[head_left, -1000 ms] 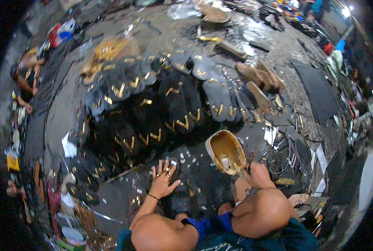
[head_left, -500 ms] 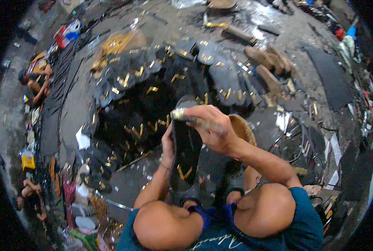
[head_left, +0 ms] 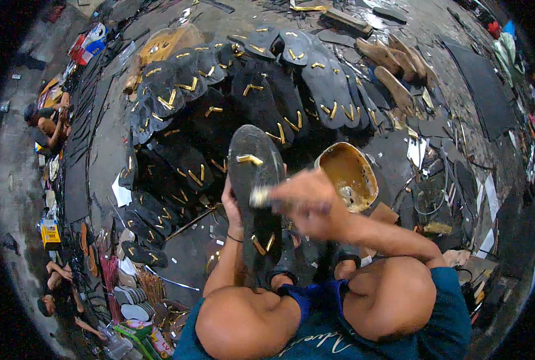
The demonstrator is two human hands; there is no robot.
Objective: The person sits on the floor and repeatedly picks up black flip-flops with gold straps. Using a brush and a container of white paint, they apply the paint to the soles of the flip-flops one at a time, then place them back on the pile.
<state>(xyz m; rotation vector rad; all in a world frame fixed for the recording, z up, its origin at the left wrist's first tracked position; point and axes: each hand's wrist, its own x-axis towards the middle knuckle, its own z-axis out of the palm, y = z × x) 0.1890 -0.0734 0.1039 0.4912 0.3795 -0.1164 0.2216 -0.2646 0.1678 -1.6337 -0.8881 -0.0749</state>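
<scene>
Upright in front of me is a long black shoe sole [head_left: 243, 180], with gold strap ends folded on its face near the top and bottom. My left hand [head_left: 232, 210] grips it by its left edge, the fingers partly hidden behind it. My right hand [head_left: 315, 207], smeared by motion, is closed around a brush [head_left: 259, 197] whose pale bristles touch the middle of the sole. The brush handle is mostly hidden by the hand. Just right of that hand stands a tub [head_left: 372, 180] of brownish, glue-like stuff.
Beyond the sole, many similar soles [head_left: 324, 90] with gold strap ends lie overlapping in an arc. Wooden shoe lasts [head_left: 393, 87] are at the far right, near a dark sheet [head_left: 480, 90]. Scraps litter the floor. Other people [head_left: 51, 120] sit at the left.
The brush has moved down from the sole's top to its middle. The sole's face has turned more toward me, showing its upper gold strap ends, and more of the tub shows.
</scene>
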